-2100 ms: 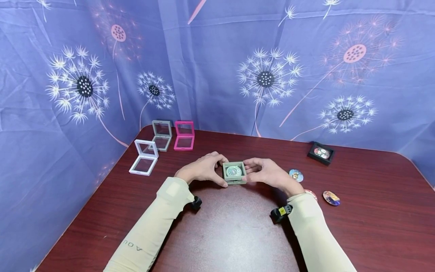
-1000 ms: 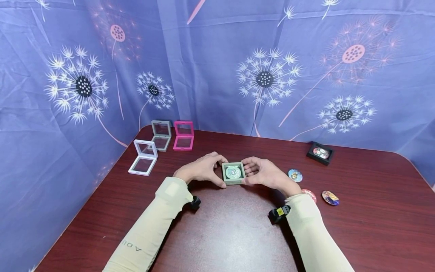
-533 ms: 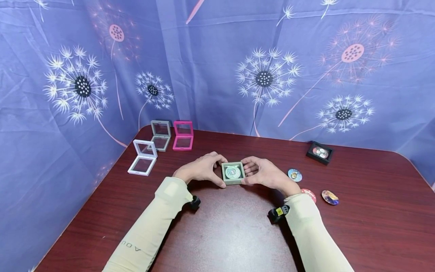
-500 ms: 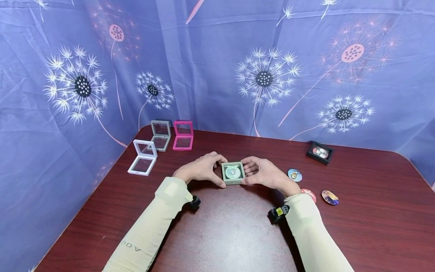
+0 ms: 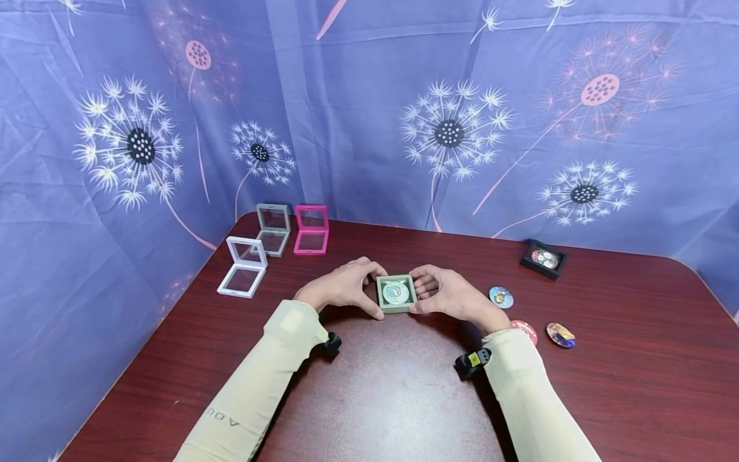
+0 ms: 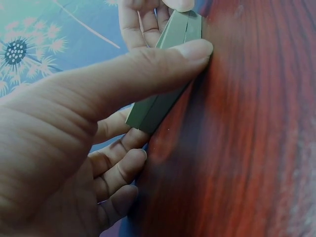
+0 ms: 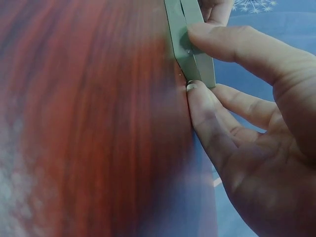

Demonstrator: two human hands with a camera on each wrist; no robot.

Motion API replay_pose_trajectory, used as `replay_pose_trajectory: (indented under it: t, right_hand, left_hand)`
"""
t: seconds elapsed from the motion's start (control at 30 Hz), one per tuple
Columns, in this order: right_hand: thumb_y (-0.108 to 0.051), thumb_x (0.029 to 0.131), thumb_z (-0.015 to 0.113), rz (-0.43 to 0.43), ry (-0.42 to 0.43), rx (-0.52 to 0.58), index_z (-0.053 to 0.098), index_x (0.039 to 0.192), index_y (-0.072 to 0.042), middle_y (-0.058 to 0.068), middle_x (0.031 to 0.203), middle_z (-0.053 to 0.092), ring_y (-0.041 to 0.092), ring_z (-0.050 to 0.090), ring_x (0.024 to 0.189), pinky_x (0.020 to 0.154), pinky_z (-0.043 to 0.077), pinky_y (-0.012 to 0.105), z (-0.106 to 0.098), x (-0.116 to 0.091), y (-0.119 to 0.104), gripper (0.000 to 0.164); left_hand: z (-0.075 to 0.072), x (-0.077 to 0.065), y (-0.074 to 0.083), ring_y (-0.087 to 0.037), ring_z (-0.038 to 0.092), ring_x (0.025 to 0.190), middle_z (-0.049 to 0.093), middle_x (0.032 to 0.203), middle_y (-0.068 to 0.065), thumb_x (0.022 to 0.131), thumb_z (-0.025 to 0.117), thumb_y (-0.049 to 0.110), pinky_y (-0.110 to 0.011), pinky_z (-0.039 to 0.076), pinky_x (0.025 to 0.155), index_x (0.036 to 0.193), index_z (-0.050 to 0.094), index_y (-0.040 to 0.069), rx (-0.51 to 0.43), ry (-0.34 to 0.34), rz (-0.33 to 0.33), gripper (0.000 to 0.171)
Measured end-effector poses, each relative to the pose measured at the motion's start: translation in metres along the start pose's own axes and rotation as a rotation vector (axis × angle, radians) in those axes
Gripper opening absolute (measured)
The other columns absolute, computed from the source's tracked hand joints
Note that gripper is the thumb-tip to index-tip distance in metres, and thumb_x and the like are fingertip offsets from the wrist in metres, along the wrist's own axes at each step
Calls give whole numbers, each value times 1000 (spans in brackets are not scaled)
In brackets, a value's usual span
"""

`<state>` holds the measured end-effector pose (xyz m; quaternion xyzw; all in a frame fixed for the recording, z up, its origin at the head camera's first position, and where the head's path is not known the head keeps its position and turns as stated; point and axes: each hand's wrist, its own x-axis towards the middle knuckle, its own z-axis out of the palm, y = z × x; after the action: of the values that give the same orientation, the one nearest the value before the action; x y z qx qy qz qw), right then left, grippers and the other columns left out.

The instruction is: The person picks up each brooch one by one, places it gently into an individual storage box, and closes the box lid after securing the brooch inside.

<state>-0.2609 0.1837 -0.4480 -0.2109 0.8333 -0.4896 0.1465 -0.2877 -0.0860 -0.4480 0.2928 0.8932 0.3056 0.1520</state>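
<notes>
A small green square display case (image 5: 397,310) rests on the table between both hands, with a round pale badge (image 5: 396,293) showing through its clear window. My left hand (image 5: 342,287) grips its left side. In the left wrist view, that thumb (image 6: 163,66) crosses the green case (image 6: 143,116) at the near side, fingers behind. From the right, my right hand (image 5: 456,294) pinches the near right corner with thumb and finger. In the right wrist view a seam runs between the two halves of the case (image 7: 185,59), the halves lying against each other.
Three hinged cases stand open at the back left: white (image 5: 241,280), grey (image 5: 274,242) and pink (image 5: 312,242). A black case (image 5: 543,260) with a badge lies back right. Loose badges, blue (image 5: 501,297), red (image 5: 524,330) and multicoloured (image 5: 561,335), lie near my right forearm.
About two seconds ago the green case's lid was slightly raised at the front; it then came down flat onto the base. Both hands have stayed nearly in place since.
</notes>
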Motion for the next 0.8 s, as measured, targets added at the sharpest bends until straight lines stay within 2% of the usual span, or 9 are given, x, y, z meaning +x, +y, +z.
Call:
replay_pose_trajectory:
  t: [0.57, 0.8]
  right_hand:
    - [-4, 79, 89, 11, 4, 6, 58, 135, 9, 20, 115, 68, 30, 69, 104, 91, 57, 34, 0, -1, -2, 65]
    - [-5, 80, 89, 14, 7, 0, 58, 137, 9, 20, 116, 68, 30, 69, 105, 93, 57, 37, 0, -1, -2, 67]
  left_hand:
    - [0, 0, 1, -20, 56, 109, 57, 118, 0, 71, 101, 34, -33, 50, 95, 133, 64, 14, 14, -4, -9, 75]
    - [-1, 0, 0, -22, 56, 111, 57, 118, -1, 71, 101, 32, -34, 50, 96, 133, 64, 13, 4, -10, 8, 75]
